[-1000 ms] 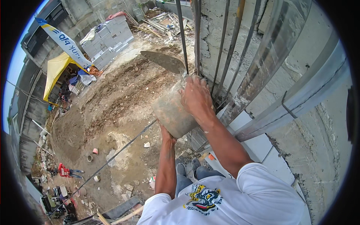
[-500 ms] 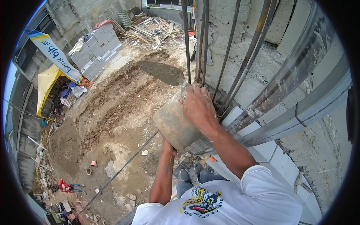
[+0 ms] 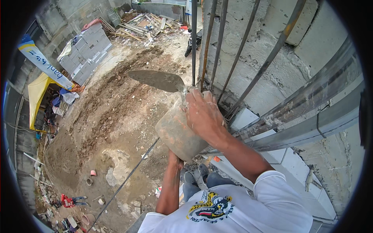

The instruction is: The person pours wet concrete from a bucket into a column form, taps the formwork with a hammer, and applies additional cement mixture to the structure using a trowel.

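A mortar-crusted bucket (image 3: 178,132) is tilted in front of me, its outer wall towards me. My left hand (image 3: 174,160) supports its lower end, with the fingertips hidden behind it. At the bucket's upper end, my right hand (image 3: 204,112) is closed round the handle of a pointed trowel (image 3: 157,80). The grey, dirty blade points left, beyond the bucket. Just past my right knuckles stand upright steel bars (image 3: 220,42). What the bucket contains is out of sight.
Far below lies rough earth (image 3: 112,112), crossed in view by a dark cord (image 3: 128,176). A person in red (image 3: 68,201) is down there. A concrete wall (image 3: 268,66), long metal channels (image 3: 307,101) and white blocks (image 3: 299,171) are on my right. My shoes (image 3: 196,175) show below.
The bucket, trowel and right hand have shifted slightly left in view. The ground scene has moved left as my view turned; more gap shows between the bars. Both holds look the same.
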`<state>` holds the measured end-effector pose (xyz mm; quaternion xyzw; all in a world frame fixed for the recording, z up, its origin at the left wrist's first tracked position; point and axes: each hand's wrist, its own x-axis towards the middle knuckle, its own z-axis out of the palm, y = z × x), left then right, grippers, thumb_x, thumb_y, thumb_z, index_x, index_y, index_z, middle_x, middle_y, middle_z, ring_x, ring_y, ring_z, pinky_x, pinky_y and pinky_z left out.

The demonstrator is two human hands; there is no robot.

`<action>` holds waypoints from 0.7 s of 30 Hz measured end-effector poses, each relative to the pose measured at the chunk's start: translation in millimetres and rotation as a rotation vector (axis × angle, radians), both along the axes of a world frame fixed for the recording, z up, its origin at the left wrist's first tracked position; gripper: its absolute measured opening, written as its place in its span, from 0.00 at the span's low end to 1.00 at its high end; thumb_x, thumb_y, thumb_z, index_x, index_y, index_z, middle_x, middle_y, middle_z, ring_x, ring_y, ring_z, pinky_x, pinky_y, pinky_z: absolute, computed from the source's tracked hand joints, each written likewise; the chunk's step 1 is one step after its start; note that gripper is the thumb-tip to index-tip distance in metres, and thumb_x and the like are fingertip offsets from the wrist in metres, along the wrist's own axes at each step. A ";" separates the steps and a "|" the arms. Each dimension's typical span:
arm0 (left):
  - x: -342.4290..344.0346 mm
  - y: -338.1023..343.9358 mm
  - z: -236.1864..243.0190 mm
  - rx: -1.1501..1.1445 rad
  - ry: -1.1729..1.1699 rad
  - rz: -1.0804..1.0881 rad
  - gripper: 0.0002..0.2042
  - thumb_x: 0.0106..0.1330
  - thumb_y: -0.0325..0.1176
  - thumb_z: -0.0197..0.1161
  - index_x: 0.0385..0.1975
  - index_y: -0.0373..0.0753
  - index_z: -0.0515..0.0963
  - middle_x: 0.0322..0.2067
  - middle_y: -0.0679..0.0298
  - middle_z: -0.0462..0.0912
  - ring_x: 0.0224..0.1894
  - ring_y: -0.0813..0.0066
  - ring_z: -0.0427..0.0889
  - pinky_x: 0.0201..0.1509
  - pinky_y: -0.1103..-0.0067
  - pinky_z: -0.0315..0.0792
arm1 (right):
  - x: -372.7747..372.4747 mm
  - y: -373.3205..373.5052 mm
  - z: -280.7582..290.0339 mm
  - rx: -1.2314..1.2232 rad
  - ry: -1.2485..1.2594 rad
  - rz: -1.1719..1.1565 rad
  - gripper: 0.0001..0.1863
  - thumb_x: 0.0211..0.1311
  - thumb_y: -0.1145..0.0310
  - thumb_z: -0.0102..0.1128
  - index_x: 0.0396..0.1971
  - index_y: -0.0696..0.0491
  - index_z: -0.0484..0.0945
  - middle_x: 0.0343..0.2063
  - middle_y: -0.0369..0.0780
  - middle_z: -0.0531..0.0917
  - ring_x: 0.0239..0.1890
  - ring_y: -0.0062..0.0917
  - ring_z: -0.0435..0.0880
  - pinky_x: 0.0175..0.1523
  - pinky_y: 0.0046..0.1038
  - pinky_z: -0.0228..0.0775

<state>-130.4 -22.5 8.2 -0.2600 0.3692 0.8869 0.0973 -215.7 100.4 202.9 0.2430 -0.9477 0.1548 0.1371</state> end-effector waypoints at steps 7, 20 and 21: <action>43.2 1.2 -27.2 -0.055 -0.077 0.022 0.33 0.64 0.57 0.48 0.63 0.40 0.56 0.58 0.54 0.66 0.57 0.59 0.69 0.55 0.62 0.69 | 27.4 -0.3 -4.2 -0.072 -0.038 0.065 0.10 0.53 0.70 0.51 0.36 0.57 0.70 0.42 0.44 0.71 0.41 0.42 0.70 0.47 0.44 0.62; 46.4 10.3 -22.7 0.052 0.056 0.008 0.29 0.67 0.54 0.44 0.62 0.42 0.57 0.60 0.56 0.64 0.60 0.57 0.65 0.59 0.58 0.64 | 2.9 5.7 3.4 -0.077 -0.044 0.049 0.10 0.53 0.71 0.51 0.35 0.57 0.71 0.42 0.44 0.71 0.42 0.41 0.69 0.47 0.41 0.62; 42.2 14.0 -21.4 0.044 0.023 0.038 0.29 0.67 0.54 0.44 0.62 0.42 0.57 0.60 0.56 0.64 0.60 0.57 0.65 0.59 0.59 0.65 | -5.4 4.2 0.3 -0.005 -0.108 0.059 0.13 0.52 0.68 0.56 0.37 0.57 0.71 0.44 0.46 0.71 0.43 0.40 0.68 0.45 0.40 0.63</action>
